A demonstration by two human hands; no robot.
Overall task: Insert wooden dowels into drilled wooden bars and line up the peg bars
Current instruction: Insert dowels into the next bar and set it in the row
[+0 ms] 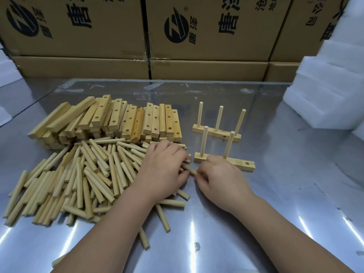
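Two bare forearms, a bare left hand (pixel 163 170) and right hand (pixel 220 178), rounded fingers, nails seemingly short.

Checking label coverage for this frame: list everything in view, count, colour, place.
loose dowels: many, pale wood, piled at table's left
drilled bars: many, tan, stacked behind the pile
far peg bar: one, pale, three upright dowels, right of the bars
near peg bar: one, pale, two upright dowels, in front of far one
held dowel: one, pale, between the hands
boxes: several, brown, behind the table
foam: several blocks, white, far right
table: one, shiny metal
left hand: one, on the pile's right edge, holds held dowel
right hand: one, before near peg bar, pinches held dowel
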